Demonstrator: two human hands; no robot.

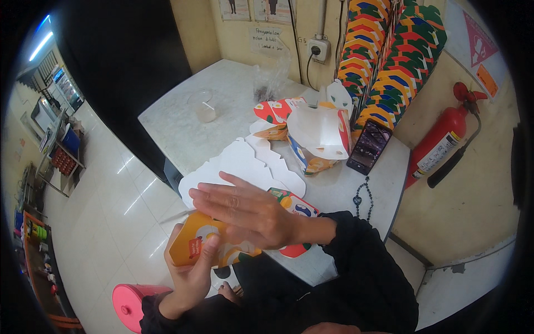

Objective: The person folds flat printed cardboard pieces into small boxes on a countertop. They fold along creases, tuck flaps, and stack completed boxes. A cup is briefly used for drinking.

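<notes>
My left hand (192, 278) grips a yellow printed paperboard food box (186, 243) at the near edge of the table, its thumb lying across the printed side. Above the box, my right hand (250, 214) lies flat with its fingers stretched out, touching or just over the upper edge; I cannot tell which. Its palm hides part of the box. Beyond the hands lie flat white carton blanks (231, 161), plain side up. Partly under my right wrist is a red and green printed carton piece (293, 201).
Folded cartons (317, 131) are heaped on the white table (167, 114). Beside them stand a phone (369, 146) and a bead string (359, 200). Tall stacks of printed cartons (409, 55) lean at the wall. A fire extinguisher (439, 139) hangs right; a pink bin (130, 303) stands lower left.
</notes>
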